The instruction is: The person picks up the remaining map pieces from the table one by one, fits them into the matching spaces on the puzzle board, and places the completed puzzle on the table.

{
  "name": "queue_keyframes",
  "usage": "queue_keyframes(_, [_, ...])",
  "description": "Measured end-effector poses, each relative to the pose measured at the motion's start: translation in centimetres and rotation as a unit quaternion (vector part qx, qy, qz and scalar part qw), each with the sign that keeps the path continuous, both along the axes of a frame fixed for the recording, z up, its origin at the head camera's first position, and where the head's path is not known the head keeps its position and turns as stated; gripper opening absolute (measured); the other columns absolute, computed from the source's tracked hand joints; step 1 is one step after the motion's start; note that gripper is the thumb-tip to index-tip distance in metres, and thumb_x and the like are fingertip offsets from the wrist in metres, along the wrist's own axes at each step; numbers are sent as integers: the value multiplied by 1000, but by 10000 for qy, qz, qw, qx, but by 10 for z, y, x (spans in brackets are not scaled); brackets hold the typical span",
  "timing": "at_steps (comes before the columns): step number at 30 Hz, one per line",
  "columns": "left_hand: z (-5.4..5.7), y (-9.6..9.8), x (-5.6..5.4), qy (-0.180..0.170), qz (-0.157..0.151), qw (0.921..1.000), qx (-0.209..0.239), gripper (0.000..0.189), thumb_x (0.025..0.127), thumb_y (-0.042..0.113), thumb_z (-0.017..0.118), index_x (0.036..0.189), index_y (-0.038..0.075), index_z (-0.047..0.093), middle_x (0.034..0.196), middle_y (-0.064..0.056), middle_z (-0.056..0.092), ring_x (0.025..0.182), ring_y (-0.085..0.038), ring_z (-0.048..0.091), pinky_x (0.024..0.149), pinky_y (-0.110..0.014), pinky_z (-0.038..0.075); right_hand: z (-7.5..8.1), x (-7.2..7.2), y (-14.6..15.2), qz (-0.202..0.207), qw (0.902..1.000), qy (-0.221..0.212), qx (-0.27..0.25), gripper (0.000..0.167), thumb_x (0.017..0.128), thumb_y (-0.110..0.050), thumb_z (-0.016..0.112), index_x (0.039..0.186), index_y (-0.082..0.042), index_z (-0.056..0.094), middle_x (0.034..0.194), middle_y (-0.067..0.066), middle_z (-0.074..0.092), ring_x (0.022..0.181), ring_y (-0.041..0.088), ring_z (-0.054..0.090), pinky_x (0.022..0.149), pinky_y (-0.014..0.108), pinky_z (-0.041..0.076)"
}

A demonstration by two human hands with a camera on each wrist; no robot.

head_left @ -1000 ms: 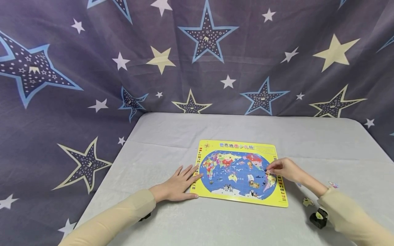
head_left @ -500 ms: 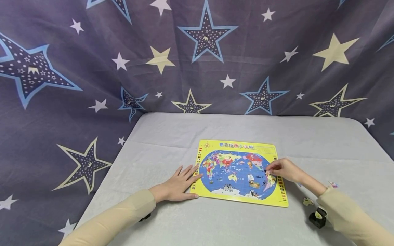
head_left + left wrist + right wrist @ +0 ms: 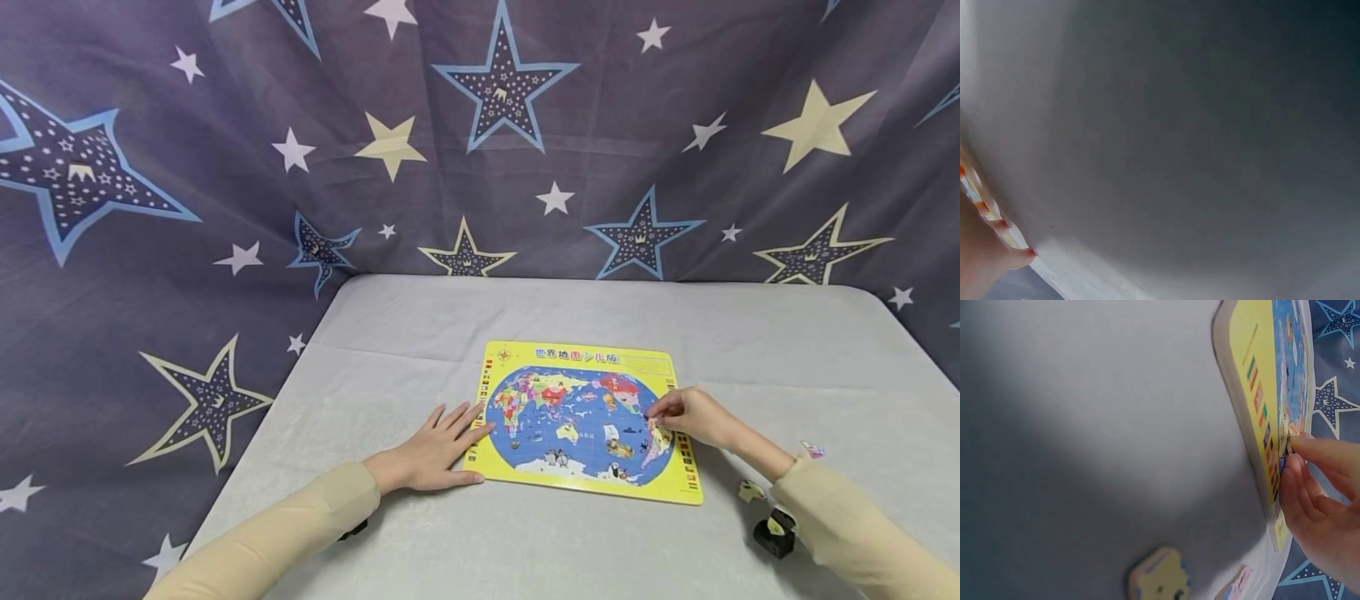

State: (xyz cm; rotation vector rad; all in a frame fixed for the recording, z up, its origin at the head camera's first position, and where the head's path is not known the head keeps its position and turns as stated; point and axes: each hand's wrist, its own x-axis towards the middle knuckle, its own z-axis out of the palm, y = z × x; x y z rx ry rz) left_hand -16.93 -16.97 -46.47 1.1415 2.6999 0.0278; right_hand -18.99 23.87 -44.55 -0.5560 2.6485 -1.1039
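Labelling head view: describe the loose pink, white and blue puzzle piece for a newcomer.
On the light-grey table, find the yellow-bordered world-map board, then the beige right sleeve to its right. The small pink, white and blue piece lies just beyond the sleeve; the pale-yellow piece lies on the near side.

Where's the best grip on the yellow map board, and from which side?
Probably mid near edge, coming from the person's side: the yellow map board lies flat, its rim shows thickness to pinch, and the left hand and right hand occupy its left and right sides.
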Motion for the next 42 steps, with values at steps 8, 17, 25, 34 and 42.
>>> queue_keyframes(8, [0,0,-1,-27,34,10000,-4,74,84,67,26,143,24,15,149,-5,3,135,-25,5,105,-51,6,-2,-2,1,30,9999,121,64,13,78,3,61,88,4,68,80,7,61,66,9,52,55,20,46])
queue_keyframes(17, [-1,0,-2,-37,60,10000,-36,75,83,68,26,143,24,15,149,-5,3,135,-26,5,105,-51,6,-3,-3,2,78,9998,190,15,12,77,4,61,87,4,68,80,8,64,66,9,55,56,21,47])
queue_keyframes(25, [2,1,-2,-77,59,9999,-36,75,83,67,26,143,24,14,149,-5,1,135,-26,4,105,-51,5,0,-3,1,-92,9999,4,47,10,79,2,60,85,3,68,81,9,63,64,10,55,53,20,46])
queue_keyframes(34, [4,1,0,-124,30,9999,40,75,84,66,28,143,23,15,149,-7,2,135,-27,5,105,-52,5,2,-1,-1,-204,9997,-112,31,8,78,1,62,82,3,68,77,7,63,62,11,55,52,20,45])
queue_keyframes(42, [3,0,1,-73,-18,9999,70,74,84,65,28,143,22,17,149,-8,3,134,-28,6,104,-52,7,1,-2,0,-131,9998,-144,24,10,79,3,60,84,3,68,79,7,63,64,12,55,53,21,46])
